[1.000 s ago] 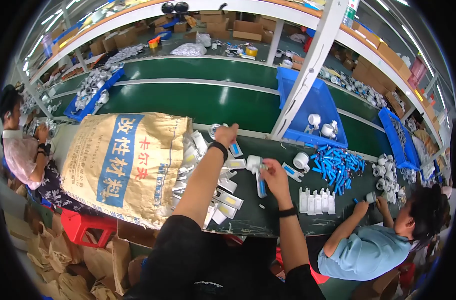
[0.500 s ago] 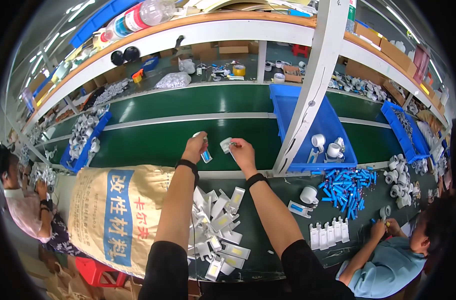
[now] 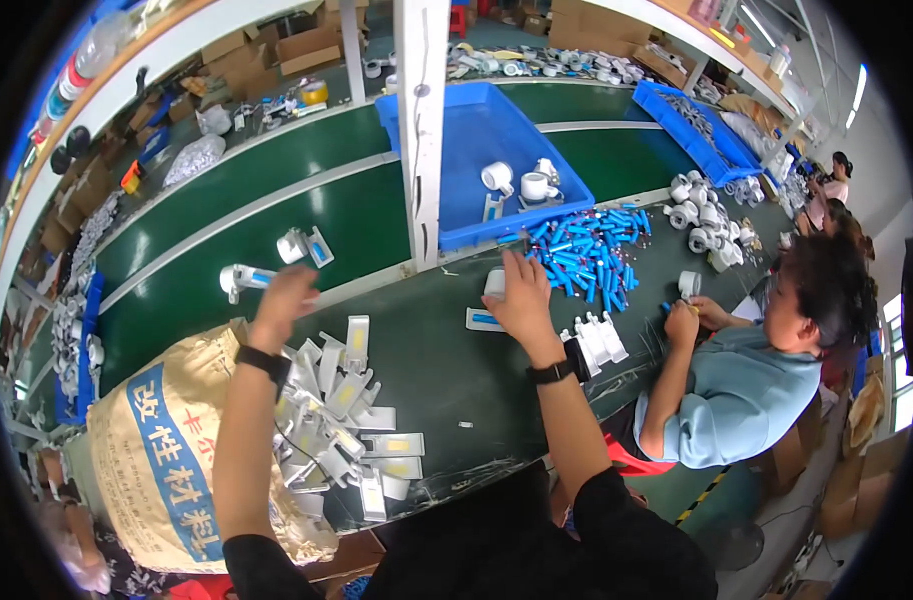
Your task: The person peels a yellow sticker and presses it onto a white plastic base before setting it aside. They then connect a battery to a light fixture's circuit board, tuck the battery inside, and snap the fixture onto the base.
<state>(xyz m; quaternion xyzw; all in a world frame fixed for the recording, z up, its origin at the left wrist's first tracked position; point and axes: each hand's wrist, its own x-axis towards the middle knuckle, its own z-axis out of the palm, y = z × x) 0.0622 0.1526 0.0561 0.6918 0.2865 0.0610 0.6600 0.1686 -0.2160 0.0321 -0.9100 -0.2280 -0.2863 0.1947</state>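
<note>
1. Nearest you, on the bench (image 3: 447, 385), a heap of white pieces (image 3: 352, 395) lies left of the pile of blue cylinders (image 3: 589, 250).
2. Your right hand (image 3: 522, 295) is at a white cup (image 3: 494, 284), just left of that pile; you cannot tell whether it grips. This looks like a reaching step; grasping would call for fingers round the cup, clear of the cylinders.
3. Well left of the pile, your left hand (image 3: 285, 305) is beside a white fitting (image 3: 245, 280); its grip is hidden.
4. Beyond, another white fitting (image 3: 293, 246) lies on the green belt (image 3: 362, 215), also left of the pile.
</note>
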